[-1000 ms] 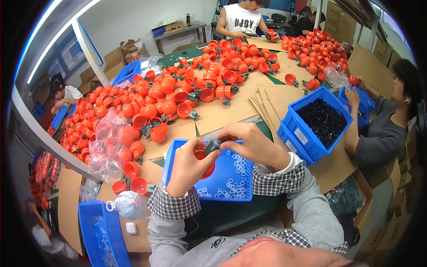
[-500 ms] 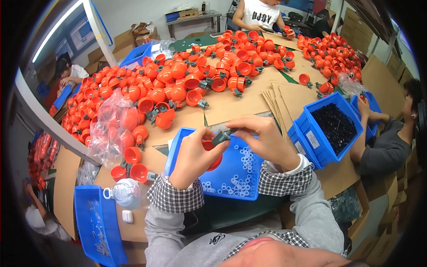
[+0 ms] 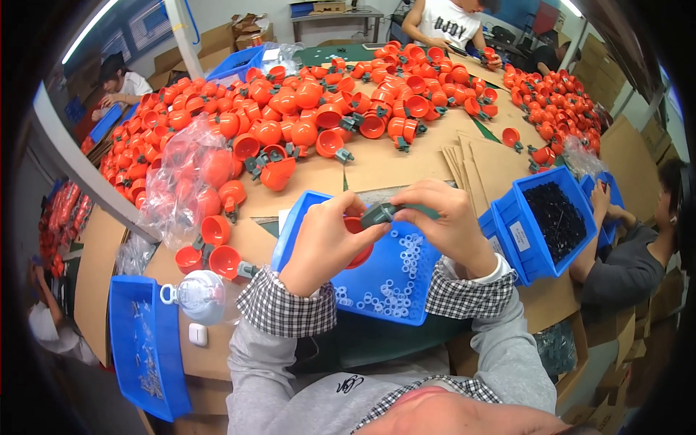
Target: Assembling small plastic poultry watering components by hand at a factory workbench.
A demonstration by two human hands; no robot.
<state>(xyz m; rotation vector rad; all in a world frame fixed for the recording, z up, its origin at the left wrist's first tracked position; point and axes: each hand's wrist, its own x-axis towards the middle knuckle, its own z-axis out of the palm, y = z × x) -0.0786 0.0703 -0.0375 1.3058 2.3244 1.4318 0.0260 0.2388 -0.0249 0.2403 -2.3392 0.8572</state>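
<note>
One red cup (image 3: 360, 258) with a green fitting (image 3: 378, 214) stays above the blue bin (image 3: 380, 265) of white rings (image 3: 411, 251), still grasped by the left hand (image 3: 319, 243) while the right hand (image 3: 444, 221) keeps pinching the fitting's end, so work on this piece apparently continues.

the held cup (image 3: 360, 254) looks like smooth, glossy red plastic, the dark green fitting (image 3: 378, 213) a duller, nearly matt plastic. the tray (image 3: 380, 267) is smooth blue plastic with a soft sheen; the small rings (image 3: 409, 257) in it look like translucent plastic. the checked cuffs (image 3: 290, 304) are cloth, the grey sleeves (image 3: 262, 370) soft matt fabric. the flat sheets (image 3: 391, 165) are matt brown cardboard, the crumpled bag (image 3: 181, 181) shiny clear film.
</note>
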